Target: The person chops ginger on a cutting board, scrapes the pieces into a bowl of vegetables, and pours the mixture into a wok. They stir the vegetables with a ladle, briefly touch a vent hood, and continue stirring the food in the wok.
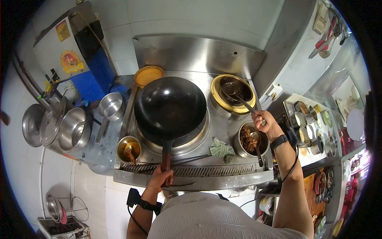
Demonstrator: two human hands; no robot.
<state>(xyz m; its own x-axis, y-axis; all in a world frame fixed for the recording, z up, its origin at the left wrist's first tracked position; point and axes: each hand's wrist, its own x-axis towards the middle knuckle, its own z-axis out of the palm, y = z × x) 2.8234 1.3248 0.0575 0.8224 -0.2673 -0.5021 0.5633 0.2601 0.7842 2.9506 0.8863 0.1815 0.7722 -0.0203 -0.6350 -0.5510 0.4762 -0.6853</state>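
Observation:
My left hand (160, 177) is wrapped round the wooden handle of a black wok (171, 105), which sits over the stove burner. The wok's inside looks dark and shiny, with no food visible. My right hand (266, 121) grips the handle of a ladle (248, 106). Its bowl dips into a dark pot of liquid within a yellow-rimmed container (217, 93) at the back right. Just below my right hand stands a metal pot (240, 149) of brown chopped food with a spoon (256, 139) in it.
A green cloth (221, 149) lies right of the burner. A small pot (134, 142) with a brush-like tool stands front left. Further left are a saucepan (111, 105) and metal bowls (75, 131). Several seasoning containers (310, 117) line the right counter beside a wall.

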